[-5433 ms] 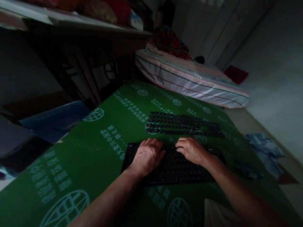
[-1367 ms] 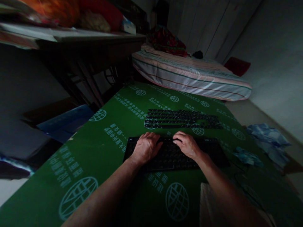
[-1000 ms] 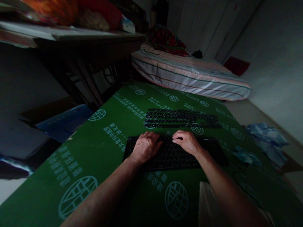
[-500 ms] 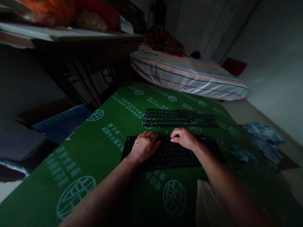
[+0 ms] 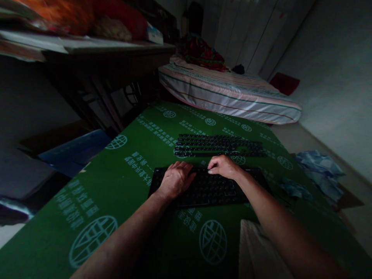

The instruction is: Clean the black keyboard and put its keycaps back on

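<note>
A black keyboard [image 5: 215,192] lies on the green table [image 5: 139,217], lengthwise from left to right. My left hand [image 5: 176,178] rests on its left part, palm down with the fingers stretched out. Over the keyboard's far edge, near the middle, my right hand [image 5: 223,166] is closed in a pinch, thumb against the fingers. Whatever sits between those fingertips is too small and dark to make out. Just beyond the keyboard, loose black keycaps [image 5: 203,144] are set out in rows, with a gap toward the right side.
A crumpled blue-white wrapper [image 5: 297,189] lies right of the keyboard, and a beige cloth [image 5: 255,252] hangs at the near edge. Behind the table stands a bed [image 5: 226,97]. A cluttered desk [image 5: 116,48] is at the left; blue-white crumpled material [image 5: 319,170] lies at the right.
The view has shifted slightly. Both hands stay in nearly the same places on the keyboard; the right hand's pinch looks much the same.
</note>
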### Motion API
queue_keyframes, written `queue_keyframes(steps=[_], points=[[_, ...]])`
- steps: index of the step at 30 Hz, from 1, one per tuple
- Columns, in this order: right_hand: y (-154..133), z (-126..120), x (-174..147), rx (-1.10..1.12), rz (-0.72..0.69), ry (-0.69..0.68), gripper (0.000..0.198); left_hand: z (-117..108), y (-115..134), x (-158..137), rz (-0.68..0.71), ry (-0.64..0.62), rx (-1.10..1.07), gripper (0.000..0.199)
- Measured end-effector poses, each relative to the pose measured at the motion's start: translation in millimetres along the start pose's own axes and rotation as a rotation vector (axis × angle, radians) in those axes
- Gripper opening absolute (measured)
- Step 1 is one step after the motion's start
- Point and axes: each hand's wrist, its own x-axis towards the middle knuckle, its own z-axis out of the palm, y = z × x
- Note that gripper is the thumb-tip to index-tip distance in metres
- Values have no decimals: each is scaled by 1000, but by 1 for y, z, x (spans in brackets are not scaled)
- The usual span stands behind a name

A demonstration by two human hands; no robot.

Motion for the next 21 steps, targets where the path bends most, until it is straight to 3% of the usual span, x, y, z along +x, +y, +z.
queue_keyframes(steps=[10, 21], points=[[-14, -2, -6, -124, -54, -20, 15, -3, 1, 0, 8, -5, 7, 25], [-15, -8, -5, -165, -56, -31, 10, -4, 5, 0, -7, -16, -1, 26]])
